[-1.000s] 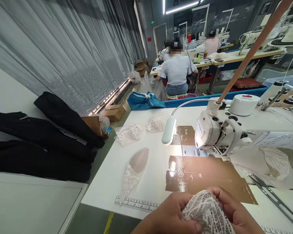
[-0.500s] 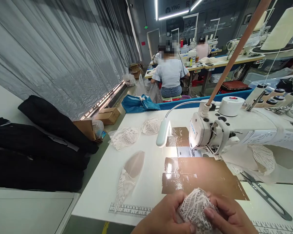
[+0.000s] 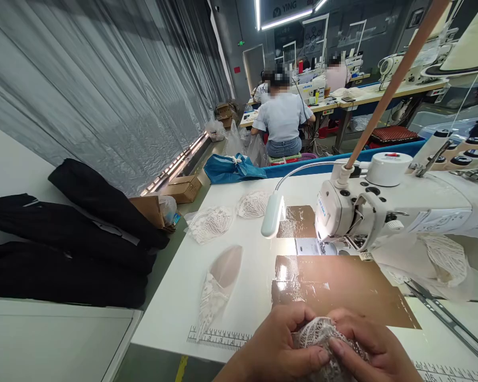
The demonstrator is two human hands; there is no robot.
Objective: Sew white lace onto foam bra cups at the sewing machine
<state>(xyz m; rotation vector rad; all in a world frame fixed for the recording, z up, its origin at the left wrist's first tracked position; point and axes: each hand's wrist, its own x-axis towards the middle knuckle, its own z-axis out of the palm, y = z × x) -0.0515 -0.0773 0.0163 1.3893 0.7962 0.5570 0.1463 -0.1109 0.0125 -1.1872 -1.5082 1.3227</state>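
A piece of white lace fabric (image 3: 317, 330) is bunched up between my two hands at the table's front edge. My left hand (image 3: 281, 342) pinches its left side, thumb laid over the lace. On the right side, my right hand (image 3: 368, 339) grips it with the thumb pressed on top; the lower part of the lace is hidden by fingers and the frame edge. Beyond the hands stands a white sewing machine (image 3: 386, 212) with a lamp (image 3: 273, 215) lit over its needle area. Brown tape (image 3: 334, 289) covers the table in front of the needle.
Lace pieces (image 3: 211, 224) lie on the left of the white table, with a sheer, lace-trimmed piece (image 3: 221, 281) nearer me. Black-handled thread snips (image 3: 450, 321) rest at right. A printed ruler (image 3: 219, 338) runs along the front edge. A co-worker (image 3: 282, 114) sits ahead, back turned.
My fingers have shifted on the lace; both thumbs are closer together and more of the lace is covered. The whole view has swung slightly left.
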